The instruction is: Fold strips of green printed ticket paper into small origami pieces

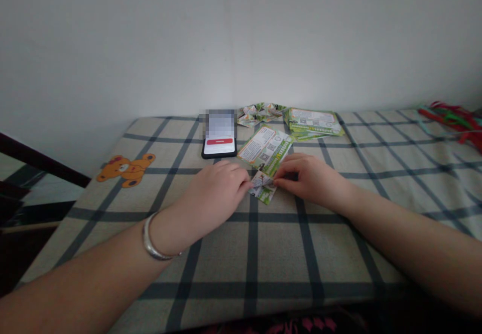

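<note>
your left hand [218, 186] and your right hand [311, 178] meet over a small folded piece of green and white printed paper [263, 187], each pinching one side of it with the fingertips drawn close together, the palms turned down toward the surface. the piece lies near the middle of the grey checked cloth-covered surface [263, 263], somewhat toward the far edge.

judging from its look, it is thin leaflet stock: very light, limp until creased, and easy to tear at a fold if you tug it. it should slide readily on the cloth, so one hand pinning it flat while the other works an edge would suit it. take it at the corners or along a folded edge, where the layers are doubled and stiffer; the open flap will buckle under a fingertip.

just beyond the piece, touching or nearly touching it, lies a flat green and white printed leaflet [265, 150], angled toward the far edge. to its left stands a black smartphone with a lit screen [219, 138]. along the far edge sit a loose stack of the same green leaflets [314, 122] and, left of the stack, a cluster of small folded paper shapes [259, 114]. an orange bear motif [126, 168] marks the cloth near the left edge, and red and green ribbons [455, 120] lie at the far right corner. a silver bangle [152, 241] circles your left wrist.
</note>
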Motion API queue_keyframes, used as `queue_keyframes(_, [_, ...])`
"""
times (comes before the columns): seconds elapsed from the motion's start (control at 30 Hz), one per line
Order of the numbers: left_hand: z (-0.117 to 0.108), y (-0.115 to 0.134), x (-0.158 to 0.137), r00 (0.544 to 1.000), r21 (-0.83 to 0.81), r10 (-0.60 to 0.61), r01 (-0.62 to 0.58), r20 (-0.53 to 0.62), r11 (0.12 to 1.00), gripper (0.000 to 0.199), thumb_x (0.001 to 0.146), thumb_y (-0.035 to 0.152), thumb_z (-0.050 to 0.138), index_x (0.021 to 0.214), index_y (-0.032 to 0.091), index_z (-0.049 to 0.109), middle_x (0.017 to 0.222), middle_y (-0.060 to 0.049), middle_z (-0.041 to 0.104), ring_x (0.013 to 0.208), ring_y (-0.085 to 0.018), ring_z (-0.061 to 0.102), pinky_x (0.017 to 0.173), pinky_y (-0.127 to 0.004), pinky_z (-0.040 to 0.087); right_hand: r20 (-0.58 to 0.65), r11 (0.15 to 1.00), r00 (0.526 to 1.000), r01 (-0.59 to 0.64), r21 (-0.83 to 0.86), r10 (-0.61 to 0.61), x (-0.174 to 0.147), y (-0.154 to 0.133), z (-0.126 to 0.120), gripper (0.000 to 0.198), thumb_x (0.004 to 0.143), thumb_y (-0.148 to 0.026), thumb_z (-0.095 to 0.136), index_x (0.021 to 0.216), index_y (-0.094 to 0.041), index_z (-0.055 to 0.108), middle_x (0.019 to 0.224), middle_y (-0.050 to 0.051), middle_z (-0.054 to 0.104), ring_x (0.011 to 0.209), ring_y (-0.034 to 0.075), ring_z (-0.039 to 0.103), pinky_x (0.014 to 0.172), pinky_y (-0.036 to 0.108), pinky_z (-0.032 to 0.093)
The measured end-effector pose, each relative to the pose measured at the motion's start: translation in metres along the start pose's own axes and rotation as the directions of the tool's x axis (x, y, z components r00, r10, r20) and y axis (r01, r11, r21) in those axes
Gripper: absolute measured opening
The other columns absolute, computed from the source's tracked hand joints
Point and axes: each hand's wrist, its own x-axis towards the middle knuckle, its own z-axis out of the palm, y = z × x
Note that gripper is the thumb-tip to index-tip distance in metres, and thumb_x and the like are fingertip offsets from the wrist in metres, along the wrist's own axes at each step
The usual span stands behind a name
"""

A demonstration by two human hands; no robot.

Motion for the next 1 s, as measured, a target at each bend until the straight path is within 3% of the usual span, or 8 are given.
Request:
queue_keyframes(0.4, [0.007,-0.007,0.004,0.998,-0.129,-0.02,0.012,-0.058,0.992,0.024,0.094,0.028,0.052,0.082,0.015,0.068,0.084,-0.006,0.068,0.082,-0.02,0.061,0.075,-0.035,0.047,-0.065,0.986,0.991,0.108,-0.13,-0.117,-0.001,-0.007,0.003,0.021,0.09,-0.025,0.058,0.072,-0.017,0.066,0.069,0.003,0.064,0.069,0.014,0.052,0.065,0.027,0.037])
queue_keyframes(0.53, [0.009,-0.008,0.004,0.996,-0.114,0.012,-0.022,-0.092,0.993,0.024,0.094,0.027,0.051,0.082,0.015,0.068,0.084,-0.006,0.068,0.079,-0.019,0.061,0.071,-0.034,0.046,-0.137,0.967,0.983,0.088,-0.24,-0.123,-0.006,-0.012,0.004,0.012,0.088,-0.027,0.061,0.09,-0.019,0.07,0.074,0.003,0.066,0.071,0.015,0.056,0.063,0.027,0.036])
queue_keyframes(0.73, [0.009,-0.009,0.006,0.994,-0.036,0.03,-0.034,-0.101,0.999,0.026,0.092,0.028,0.055,0.072,0.016,0.065,0.075,-0.006,0.066,0.075,-0.021,0.058,0.067,-0.034,0.044,-0.081,0.888,0.941,0.28,-0.364,-0.329,-0.009,-0.013,0.002,0.022,0.096,-0.026,0.051,0.103,-0.023,0.072,0.081,0.003,0.07,0.079,0.017,0.06,0.065,0.028,0.036])
queue_keyframes(1.0, [0.009,-0.009,0.009,0.993,-0.02,0.074,-0.076,-0.096,0.997,0.022,0.092,0.027,0.054,0.074,0.016,0.064,0.079,-0.005,0.065,0.078,-0.02,0.057,0.07,-0.034,0.044,-0.057,0.879,0.957,0.237,-0.414,-0.285,-0.008,-0.01,0.005,0.022,0.096,-0.029,0.052,0.101,-0.026,0.073,0.077,0.001,0.066,0.071,0.015,0.057,0.06,0.029,0.03])
